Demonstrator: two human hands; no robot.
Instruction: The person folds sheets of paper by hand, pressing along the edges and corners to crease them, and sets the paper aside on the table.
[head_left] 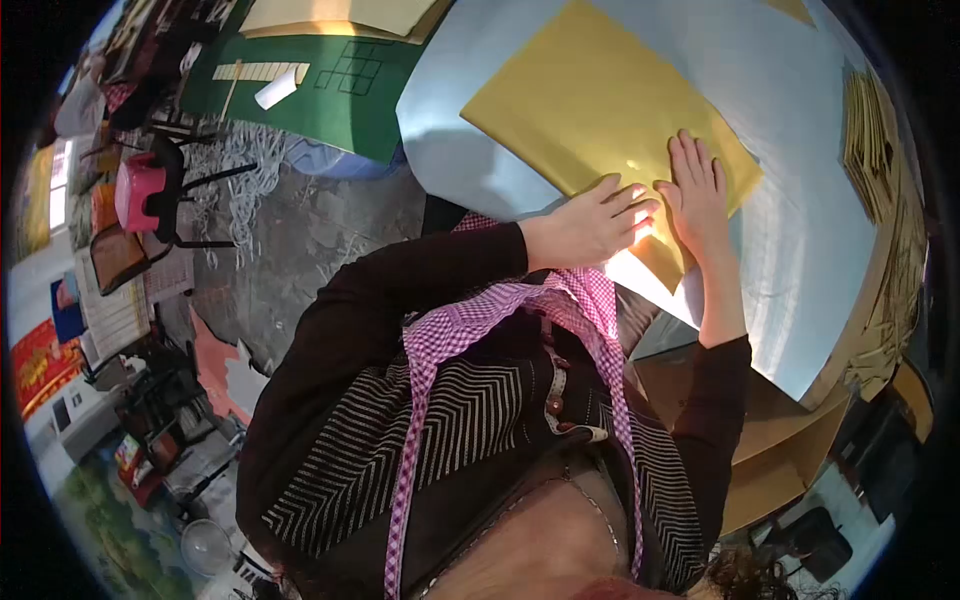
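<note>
A large yellow paper sheet (590, 90), with a folded lower edge, lies on pale blue sheets (810, 200). My left hand (592, 225) rests at the yellow sheet's lower edge, its fingers slightly bent and spread. Just to its right, my right hand (698, 195) lies palm down on the yellow paper, fingers pointing up and apart. Bright sunlight falls between the two hands and washes out detail there. Neither hand visibly grips anything.
A green board (370, 125) with a white roll (277, 90) is at upper left. Stacked yellow-brown folded paper (866, 150) lines the right edge. Brown shelving (770, 470) stands at lower right. A pink stool (138, 195) and paper strips (240, 170) are at left.
</note>
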